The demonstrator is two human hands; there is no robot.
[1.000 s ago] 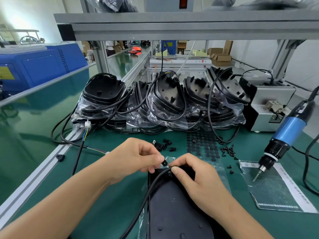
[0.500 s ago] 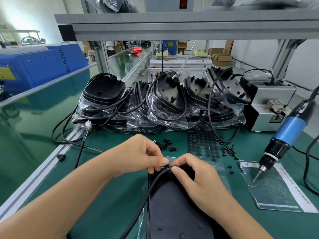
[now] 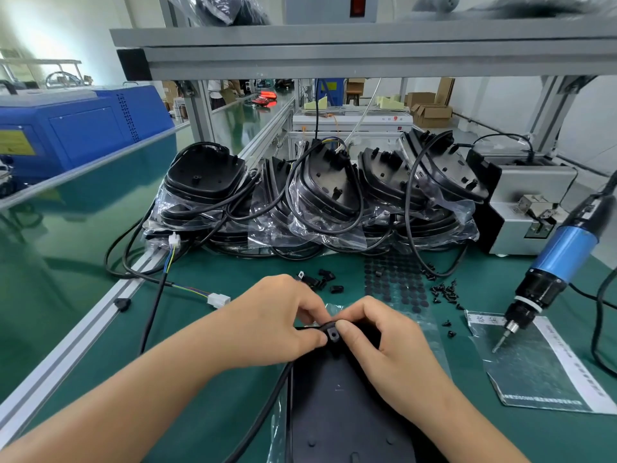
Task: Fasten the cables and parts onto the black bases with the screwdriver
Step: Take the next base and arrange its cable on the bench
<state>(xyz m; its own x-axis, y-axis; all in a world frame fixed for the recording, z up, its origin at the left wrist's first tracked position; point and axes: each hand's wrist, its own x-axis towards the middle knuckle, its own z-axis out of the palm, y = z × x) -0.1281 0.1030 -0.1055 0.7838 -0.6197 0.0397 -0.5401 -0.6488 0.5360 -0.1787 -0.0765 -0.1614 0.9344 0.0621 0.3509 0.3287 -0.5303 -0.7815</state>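
Note:
A black base (image 3: pixel 337 412) lies on the green mat in front of me, with a black cable (image 3: pixel 263 409) running along its left side. At its far end sits a small black cable clamp (image 3: pixel 332 334) with a screw hole. My left hand (image 3: pixel 277 322) and my right hand (image 3: pixel 384 349) pinch this clamp from either side, fingertips meeting over the cable. The blue electric screwdriver (image 3: pixel 554 269) hangs at the right, bit down, held by no hand. Loose black screws (image 3: pixel 444 292) and spare clamps (image 3: pixel 320 279) lie beyond my hands.
A pile of bagged black bases with cables (image 3: pixel 317 195) fills the back of the bench. A grey screw feeder (image 3: pixel 524 208) stands back right. A sheet of black round pads (image 3: pixel 394 282) and a silver bag (image 3: pixel 531 359) lie right. A white connector (image 3: pixel 218 299) lies left.
Both hands have closed in together on the far end of the base, and the clamp now sits over the cable with its screw hole showing between my fingertips.

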